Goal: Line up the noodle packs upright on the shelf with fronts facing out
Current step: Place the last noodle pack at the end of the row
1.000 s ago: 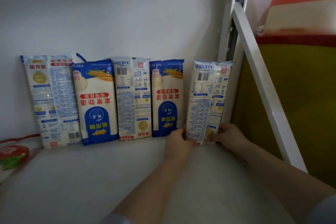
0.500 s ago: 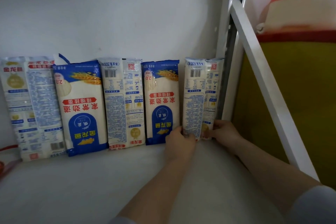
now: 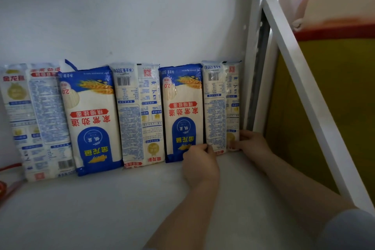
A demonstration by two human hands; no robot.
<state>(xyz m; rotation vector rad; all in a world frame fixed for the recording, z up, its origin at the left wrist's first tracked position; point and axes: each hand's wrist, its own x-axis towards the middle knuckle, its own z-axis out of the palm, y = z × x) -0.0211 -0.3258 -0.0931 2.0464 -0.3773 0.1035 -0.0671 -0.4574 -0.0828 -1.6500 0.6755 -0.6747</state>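
Several noodle packs lean in a row against the white back wall of the shelf point(image 3: 121, 199). The rightmost pack point(image 3: 220, 105) stands upright, upside down, with its printed back and barcode facing out. My left hand point(image 3: 199, 162) pinches its lower left corner and my right hand point(image 3: 252, 143) grips its lower right corner. Left of it stand a blue-fronted pack point(image 3: 183, 113), a back-facing pack point(image 3: 139, 115), another blue-fronted pack point(image 3: 92, 119) and a back-facing pack point(image 3: 35, 119), the last one tilted.
A white metal upright point(image 3: 254, 67) and a slanted white rail point(image 3: 304, 95) bound the shelf on the right. Behind them is a yellow and red surface point(image 3: 334, 107). A red item point(image 3: 3, 187) pokes in at the left edge.
Both hands have pushed the rightmost pack back and to the right, from a leaning pose to upright, close beside the blue-fronted pack. The camera has swung a little to the right.
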